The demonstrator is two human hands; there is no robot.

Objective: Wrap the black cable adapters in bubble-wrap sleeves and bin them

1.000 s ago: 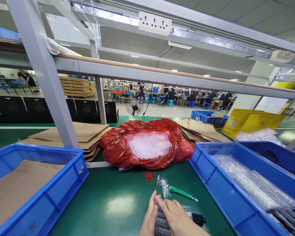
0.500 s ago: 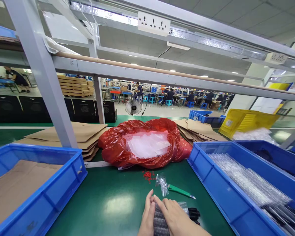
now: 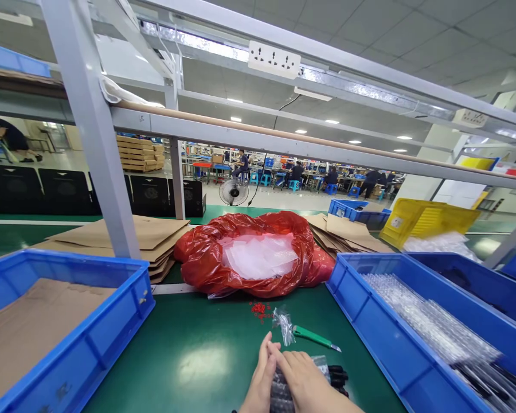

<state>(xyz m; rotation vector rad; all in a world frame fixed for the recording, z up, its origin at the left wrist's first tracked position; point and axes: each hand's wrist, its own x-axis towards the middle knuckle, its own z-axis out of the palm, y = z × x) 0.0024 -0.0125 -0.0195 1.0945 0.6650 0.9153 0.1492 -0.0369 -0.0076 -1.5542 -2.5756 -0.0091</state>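
Note:
Both hands are at the bottom edge of the view, pressed together around a bubble-wrapped dark bundle [image 3: 279, 390]. My left hand [image 3: 260, 381] cups its left side with the fingers held together. My right hand [image 3: 303, 381] lies over its top and right side. Black parts [image 3: 339, 376] stick out to the right of the bundle. Just beyond the fingertips lie a small clear plastic bag [image 3: 284, 326], a green-handled knife [image 3: 313, 338] and a scatter of tiny red pieces [image 3: 259, 310] on the green table [image 3: 189, 350].
A red bag [image 3: 206, 258] holding clear plastic bags sits mid-table. A blue bin [image 3: 116, 321] lined with cardboard stands left; a blue bin [image 3: 370, 327] of bubble-wrapped items stands right. Flat cardboard [image 3: 155, 235] is stacked behind. A grey frame post [image 3: 98, 149] rises left. People work far off.
The view has shifted slightly to the left and up. My hands stay pressed on the wrapped bundle, almost in the same place.

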